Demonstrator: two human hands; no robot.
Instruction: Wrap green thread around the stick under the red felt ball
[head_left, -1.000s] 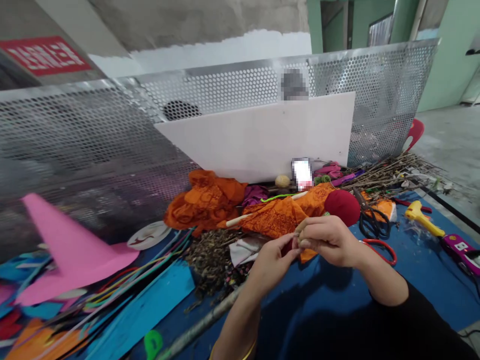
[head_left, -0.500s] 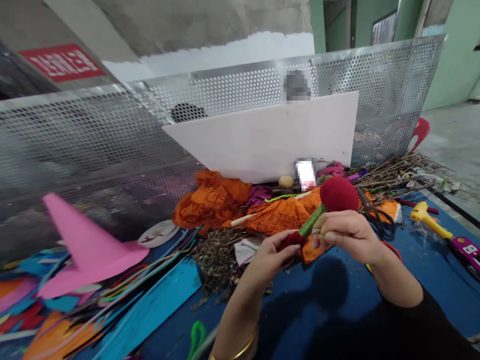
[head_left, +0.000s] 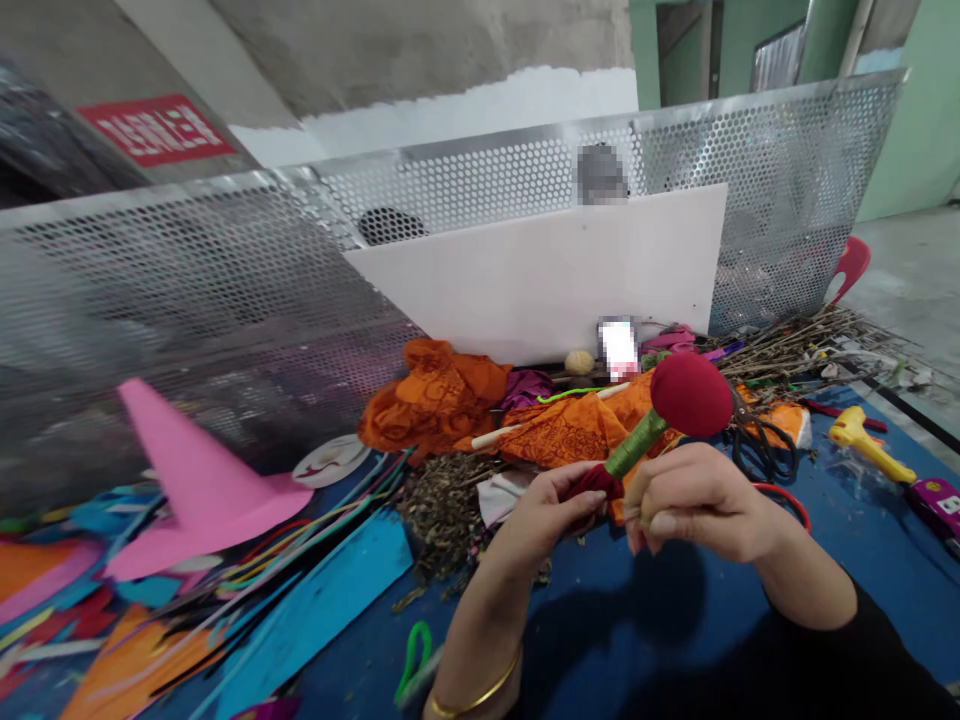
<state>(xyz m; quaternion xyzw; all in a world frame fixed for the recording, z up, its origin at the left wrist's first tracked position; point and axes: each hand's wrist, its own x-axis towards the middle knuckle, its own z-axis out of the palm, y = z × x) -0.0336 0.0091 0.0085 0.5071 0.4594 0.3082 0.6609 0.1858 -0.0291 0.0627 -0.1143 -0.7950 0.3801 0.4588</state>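
A stick with a round red padded head (head_left: 690, 395) leans up to the right above the table. Green wrapping (head_left: 634, 447) covers its middle, and dark red cloth (head_left: 604, 480) covers its lower end. My left hand (head_left: 555, 515) is closed round that dark red end. Just right of the stick, my right hand (head_left: 701, 500) is pinched shut at a small tan thing (head_left: 636, 492) that I cannot make out, partly hidden by the fingers. Orange patterned cloth (head_left: 559, 435) lies behind both hands.
A pink cone hat (head_left: 199, 480), blue foam sheet (head_left: 330, 600) and dried plant bits (head_left: 450, 510) lie left. On the right are black-handled scissors (head_left: 765, 445) and a yellow glue gun (head_left: 866, 445). A white board (head_left: 555, 270) leans against the perforated metal screen (head_left: 480, 170) behind.
My right hand has come slightly away from the green wrapping, lower and to the right, leaving more of it showing. My left hand keeps its hold on the stick. The whole view has shifted slightly.
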